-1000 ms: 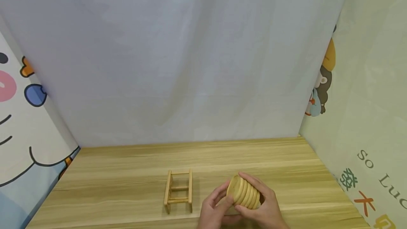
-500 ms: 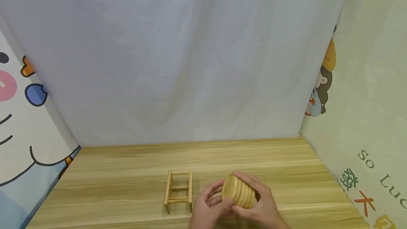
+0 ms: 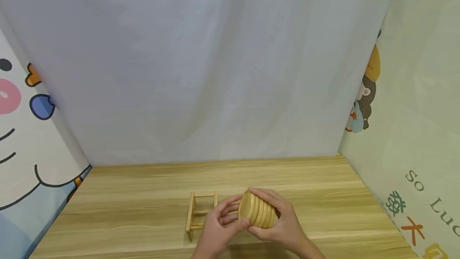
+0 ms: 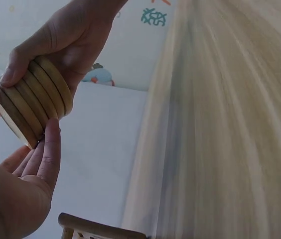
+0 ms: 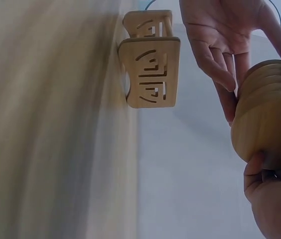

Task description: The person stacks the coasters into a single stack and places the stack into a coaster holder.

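A stack of several round wooden coasters (image 3: 261, 212) is held tilted above the table between both hands, the rimmed face of its end coaster turned toward the left. My right hand (image 3: 285, 227) grips the far end of the stack, thumb below and fingers over the top. At the near end, my left hand (image 3: 215, 230) pinches the end coasters between thumb and fingertips, its palm apart from them in the left wrist view. Partly behind the left hand stands a small wooden rack (image 3: 190, 219); the right wrist view shows its cut-out side panel (image 5: 173, 74).
The wood-grain table (image 3: 143, 195) extends around the hands. A pale cloth (image 3: 215, 71) hangs along its back edge. Printed panels flank it, a cartoon one (image 3: 25, 143) on the left and a lettered one (image 3: 413, 131) on the right.
Both hands have carried the coaster stack leftward and slightly up, nearer the rack. The left hand now covers the rack's right side. The rack has stayed in place.
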`<act>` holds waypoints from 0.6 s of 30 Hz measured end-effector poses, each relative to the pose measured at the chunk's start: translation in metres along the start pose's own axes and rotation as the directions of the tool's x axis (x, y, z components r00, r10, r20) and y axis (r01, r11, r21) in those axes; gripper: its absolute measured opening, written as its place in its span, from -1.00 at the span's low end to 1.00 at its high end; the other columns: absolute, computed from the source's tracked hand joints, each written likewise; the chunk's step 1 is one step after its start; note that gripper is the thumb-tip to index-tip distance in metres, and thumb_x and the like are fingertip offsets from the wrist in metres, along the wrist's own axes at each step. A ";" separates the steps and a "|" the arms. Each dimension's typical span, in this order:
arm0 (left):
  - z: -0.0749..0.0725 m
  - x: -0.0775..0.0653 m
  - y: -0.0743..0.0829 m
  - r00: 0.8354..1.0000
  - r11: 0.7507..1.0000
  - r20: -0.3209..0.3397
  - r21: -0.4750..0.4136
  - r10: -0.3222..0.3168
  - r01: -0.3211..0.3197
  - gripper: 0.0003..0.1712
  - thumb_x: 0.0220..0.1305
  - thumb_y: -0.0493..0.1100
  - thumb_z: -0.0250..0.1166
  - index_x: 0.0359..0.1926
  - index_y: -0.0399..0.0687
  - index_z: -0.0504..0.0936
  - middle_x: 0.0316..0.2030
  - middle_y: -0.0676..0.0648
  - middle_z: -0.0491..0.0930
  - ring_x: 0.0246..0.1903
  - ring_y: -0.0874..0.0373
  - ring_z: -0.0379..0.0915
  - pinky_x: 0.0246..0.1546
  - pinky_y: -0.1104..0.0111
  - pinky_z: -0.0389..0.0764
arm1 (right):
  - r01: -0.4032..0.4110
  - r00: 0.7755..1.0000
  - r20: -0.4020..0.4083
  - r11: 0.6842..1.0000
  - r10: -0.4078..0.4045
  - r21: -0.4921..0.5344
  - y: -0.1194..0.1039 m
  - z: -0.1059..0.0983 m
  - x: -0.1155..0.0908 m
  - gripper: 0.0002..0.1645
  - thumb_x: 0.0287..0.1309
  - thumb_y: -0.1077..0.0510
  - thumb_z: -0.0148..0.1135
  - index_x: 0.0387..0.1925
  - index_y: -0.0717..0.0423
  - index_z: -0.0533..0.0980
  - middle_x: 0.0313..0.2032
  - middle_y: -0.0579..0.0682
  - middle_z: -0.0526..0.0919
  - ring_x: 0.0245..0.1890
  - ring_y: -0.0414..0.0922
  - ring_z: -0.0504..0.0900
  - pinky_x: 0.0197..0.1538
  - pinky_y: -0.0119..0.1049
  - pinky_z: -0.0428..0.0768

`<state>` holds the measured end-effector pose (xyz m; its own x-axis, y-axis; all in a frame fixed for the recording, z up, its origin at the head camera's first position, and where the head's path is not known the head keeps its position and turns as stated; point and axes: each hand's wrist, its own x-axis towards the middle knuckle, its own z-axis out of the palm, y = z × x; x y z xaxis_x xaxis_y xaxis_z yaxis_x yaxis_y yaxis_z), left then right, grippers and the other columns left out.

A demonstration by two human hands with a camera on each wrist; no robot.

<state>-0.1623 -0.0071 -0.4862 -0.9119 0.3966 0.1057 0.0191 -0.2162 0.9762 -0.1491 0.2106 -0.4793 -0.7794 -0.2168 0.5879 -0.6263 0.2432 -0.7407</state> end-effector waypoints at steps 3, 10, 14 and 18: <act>-0.009 0.000 0.003 1.000 1.000 -0.008 0.008 0.012 -0.012 -0.23 0.49 -0.14 0.54 0.57 -0.29 0.48 0.29 -0.34 0.68 0.10 0.07 0.80 0.06 0.28 0.79 | 0.006 1.000 0.026 1.000 -0.006 0.000 0.000 0.005 0.009 -0.01 -0.01 0.32 0.77 0.50 0.00 0.59 0.31 0.09 0.69 0.11 -0.11 0.70 0.00 -0.15 0.81; -0.034 0.000 0.009 1.000 0.999 -0.004 0.043 0.029 -0.029 -0.24 0.51 -0.19 0.51 0.60 -0.25 0.45 0.28 -0.36 0.69 0.10 0.05 0.80 0.08 0.28 0.78 | 0.107 0.990 0.097 0.994 -0.103 -0.035 0.005 0.018 0.029 -0.03 0.02 0.22 0.79 0.49 0.00 0.60 0.32 0.09 0.71 0.18 -0.08 0.68 0.06 -0.12 0.80; -0.050 0.003 0.010 0.999 0.996 0.019 0.076 0.048 -0.049 -0.23 0.52 -0.19 0.50 0.60 -0.29 0.43 0.29 -0.41 0.67 0.10 0.05 0.80 0.07 0.27 0.79 | 0.106 0.988 0.118 0.993 -0.098 -0.058 0.003 0.026 0.039 -0.04 0.03 0.18 0.79 0.49 -0.05 0.61 0.32 0.06 0.72 0.19 -0.06 0.68 0.09 -0.10 0.79; -0.066 0.006 0.013 0.997 0.994 0.052 0.084 0.058 -0.063 -0.20 0.52 -0.19 0.50 0.62 -0.32 0.38 0.32 -0.46 0.63 0.12 0.07 0.79 0.07 0.24 0.79 | 0.102 0.985 0.149 0.992 -0.089 -0.078 0.000 0.033 0.049 -0.05 0.05 0.15 0.78 0.50 -0.06 0.61 0.35 0.04 0.70 0.22 -0.03 0.67 0.13 -0.07 0.77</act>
<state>-0.1942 -0.0663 -0.4858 -0.8867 0.4291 0.1722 0.1107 -0.1645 0.9801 -0.1871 0.1688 -0.4612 -0.7089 -0.3764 0.5964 -0.7019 0.2932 -0.6492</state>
